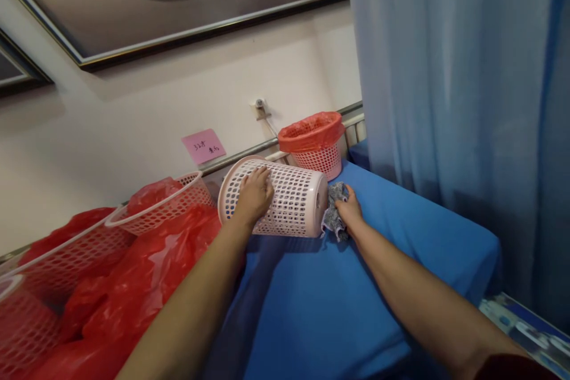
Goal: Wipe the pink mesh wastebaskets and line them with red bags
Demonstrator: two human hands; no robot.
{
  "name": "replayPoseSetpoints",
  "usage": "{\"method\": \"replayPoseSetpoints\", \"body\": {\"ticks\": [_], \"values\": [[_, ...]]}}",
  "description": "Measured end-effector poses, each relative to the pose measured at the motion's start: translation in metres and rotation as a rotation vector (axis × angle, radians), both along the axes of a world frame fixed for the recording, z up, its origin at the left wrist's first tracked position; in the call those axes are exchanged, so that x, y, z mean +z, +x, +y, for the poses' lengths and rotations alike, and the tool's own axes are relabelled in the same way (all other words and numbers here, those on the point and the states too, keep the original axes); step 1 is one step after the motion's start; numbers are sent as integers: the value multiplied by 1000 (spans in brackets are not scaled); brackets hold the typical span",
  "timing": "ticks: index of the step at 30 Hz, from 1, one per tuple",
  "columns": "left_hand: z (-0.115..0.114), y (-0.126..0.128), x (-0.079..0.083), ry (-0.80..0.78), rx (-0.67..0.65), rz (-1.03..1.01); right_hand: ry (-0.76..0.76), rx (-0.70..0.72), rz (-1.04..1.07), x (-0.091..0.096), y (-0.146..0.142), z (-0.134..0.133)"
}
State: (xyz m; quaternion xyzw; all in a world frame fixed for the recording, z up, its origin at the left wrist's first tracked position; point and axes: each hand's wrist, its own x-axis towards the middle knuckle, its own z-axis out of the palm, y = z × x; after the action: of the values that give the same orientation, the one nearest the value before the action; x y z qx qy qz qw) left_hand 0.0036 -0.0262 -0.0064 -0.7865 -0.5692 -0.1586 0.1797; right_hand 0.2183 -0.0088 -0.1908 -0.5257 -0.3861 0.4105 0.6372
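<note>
A pale pink plastic wastebasket point(289, 199) with a lattice wall lies on its side over the blue sheet, its base turned right. My left hand point(256, 193) rests on the side of the wastebasket with bent fingers, steadying it. In my right hand point(350, 209) a crumpled grey cloth point(335, 214) is gripped, close against the wastebasket's base. Behind them stands a second wastebasket point(318, 160), upright and lined with a red plastic bag point(312, 141).
Several more lattice baskets point(84, 255) and red plastic bags point(146, 279) crowd the left. The blue-sheeted bed point(320, 309) has a metal rail behind it. A blue curtain point(436, 71) hangs at right. A pink note point(203, 146) and a framed picture point(214, 6) are on the wall.
</note>
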Motion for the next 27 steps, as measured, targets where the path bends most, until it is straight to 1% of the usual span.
{"method": "replayPoseSetpoints", "body": {"ticks": [3,6,8,11,13,15,16,18,19,20,21,22,23,24,25,26,27], "values": [[-5,14,-5,-28,-56,2,-27,84,77,3,-2,0],[-15,16,-10,-36,-88,27,-52,200,140,10,-1,-2],[-20,7,-10,-23,-135,2,-72,284,170,16,1,-8],[-28,-12,-7,-1,-232,-78,-103,404,183,23,2,-25],[-34,-22,-3,6,-244,-133,-129,468,162,25,0,-38],[-40,-26,0,-4,-216,-151,-151,490,118,25,-1,-48],[-42,-26,1,-8,-197,-148,-155,469,91,25,-1,-51],[-44,-25,1,-4,-169,-130,-149,364,47,25,0,-56],[-43,-23,0,1,-162,-120,-126,278,19,26,1,-58],[-41,-22,-1,7,-154,-112,-68,179,-31,27,1,-60],[-39,-20,-2,9,-143,-111,30,87,-106,29,1,-63],[-36,-19,-3,9,-131,-113,161,21,-205,30,-1,-66],[-33,-18,-4,6,-121,-120,309,-7,-321,31,-4,-69],[-30,-17,-4,4,-116,-128,446,0,-439,31,-8,-72],[-28,-16,-4,2,-119,-132,539,34,-541,30,-13,-74],[-26,-15,-4,-3,-130,-127,561,79,-613,28,-17,-75],[-24,-14,-3,-11,-147,-112,505,117,-666,25,-21,-74]]}}
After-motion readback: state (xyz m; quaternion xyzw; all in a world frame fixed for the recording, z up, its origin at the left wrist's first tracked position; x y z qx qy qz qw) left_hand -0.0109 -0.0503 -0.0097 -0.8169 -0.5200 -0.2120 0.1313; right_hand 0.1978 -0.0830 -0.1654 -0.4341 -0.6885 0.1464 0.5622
